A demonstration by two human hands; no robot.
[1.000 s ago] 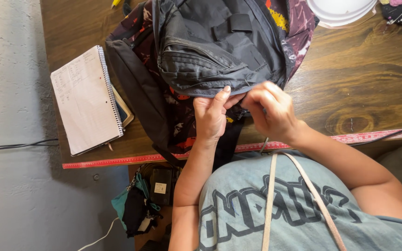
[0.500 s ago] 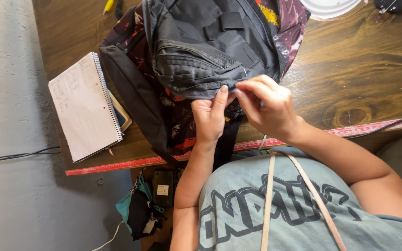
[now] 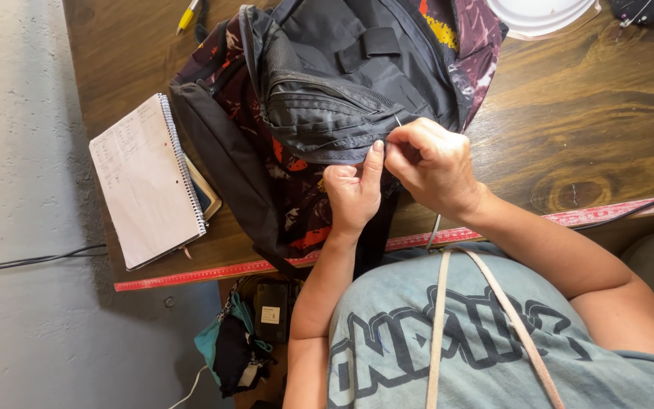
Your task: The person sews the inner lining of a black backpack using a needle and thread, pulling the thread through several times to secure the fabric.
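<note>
A dark backpack (image 3: 342, 83) with a red and yellow pattern lies on the wooden table (image 3: 584, 113). My left hand (image 3: 353, 193) pinches the lower edge of its front pocket, thumb pressed up against the seam. My right hand (image 3: 433, 167) sits right beside it, fingers closed on a thin needle (image 3: 398, 120) whose tip pokes out above the fabric. Both hands touch the backpack at the same spot on the pocket's edge.
A spiral notebook (image 3: 145, 182) lies open at the left over another small book. A white plate (image 3: 543, 14) sits at the top edge, a yellow pen (image 3: 187, 14) at top left. A red ruler strip (image 3: 213, 273) runs along the table's front edge. Cables and a pouch (image 3: 232, 352) hang below.
Both hands have shifted slightly along the pocket's edge and the right hand has drawn the needle up so its tip shows.
</note>
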